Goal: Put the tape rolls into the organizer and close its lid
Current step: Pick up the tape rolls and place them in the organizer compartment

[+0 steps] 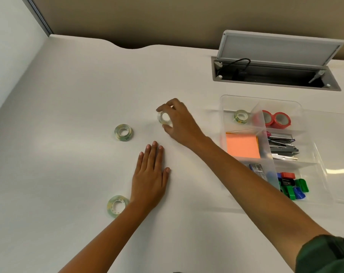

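Fingers [151, 152] of the left hand [150, 180] lie flat and together on the white desk [58, 115] at lower centre, holding nothing; my guess is the palm is just steadying the person while the other arm reaches. Tucked against that wrist, at lower left, sits one clear tape roll [117, 205], partly hidden by the forearm. A second roll [123, 132] rests alone left of centre, apart from both hands.

Further up, at centre frame, the right hand [179, 123] curls its fingertips around a third roll [164, 118], thumb on one side and fingers on the other, pinching it by the rim. Whether it has left the desk I cannot tell.

Over on the right, under the reaching forearm, stands the clear organizer [226, 103], its compartments holding orange sticky notes [242, 145], staplers [281, 144], and coloured clips [291, 186]. Its top row already has one clear roll [241, 116] and red tape rolls [275, 119], so that seems the target. A faint clear panel, probably the lid [340, 146], lies swung open at the right edge, out of the way. Nothing blocks the route across. At upper right a cable hatch [275, 71] stands propped open.
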The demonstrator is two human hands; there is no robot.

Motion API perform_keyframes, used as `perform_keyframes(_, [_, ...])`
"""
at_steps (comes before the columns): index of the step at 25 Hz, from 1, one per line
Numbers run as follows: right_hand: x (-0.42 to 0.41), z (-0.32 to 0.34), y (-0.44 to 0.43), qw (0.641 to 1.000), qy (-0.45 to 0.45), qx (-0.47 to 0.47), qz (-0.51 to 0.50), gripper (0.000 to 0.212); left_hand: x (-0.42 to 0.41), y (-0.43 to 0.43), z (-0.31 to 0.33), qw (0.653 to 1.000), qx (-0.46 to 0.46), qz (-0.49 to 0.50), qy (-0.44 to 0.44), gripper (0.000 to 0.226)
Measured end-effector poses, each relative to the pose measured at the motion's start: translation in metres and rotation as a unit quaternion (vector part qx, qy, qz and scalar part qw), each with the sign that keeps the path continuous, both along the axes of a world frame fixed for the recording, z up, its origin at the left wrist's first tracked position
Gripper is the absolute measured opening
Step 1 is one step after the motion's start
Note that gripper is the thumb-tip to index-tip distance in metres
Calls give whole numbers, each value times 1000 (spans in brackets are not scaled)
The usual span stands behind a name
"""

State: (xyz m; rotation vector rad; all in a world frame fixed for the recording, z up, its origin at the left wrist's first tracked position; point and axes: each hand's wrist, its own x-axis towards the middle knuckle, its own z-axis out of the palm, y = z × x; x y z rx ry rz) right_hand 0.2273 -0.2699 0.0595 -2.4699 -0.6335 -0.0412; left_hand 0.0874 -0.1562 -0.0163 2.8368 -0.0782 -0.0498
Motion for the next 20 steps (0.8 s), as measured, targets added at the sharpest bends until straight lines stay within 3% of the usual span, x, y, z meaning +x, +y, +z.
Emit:
perform_keyframes(3, [-1, 26, -39, 991, -66, 83, -78, 45, 0, 0, 0, 1000, -3, -2, -5, 63])
perform_keyframes(6, [7, 42, -92, 973, -120, 91, -177, 46, 0, 0, 1, 1000, -1, -1, -13, 63])
perform_keyframes(10, [25, 33, -153, 959, -35, 3, -282, 50, 0, -2, 0, 1000, 6, 1, -18, 62])
perform_keyframes(14, [44, 16, -170, 962, 74, -108, -238, 55, -1, -1, -1, 1000, 5, 2, -21, 62])
perform_keyframes(20, [58, -2, -159, 967, 96, -169, -162, 50, 0, -1, -2, 1000, 10, -1, -21, 63])
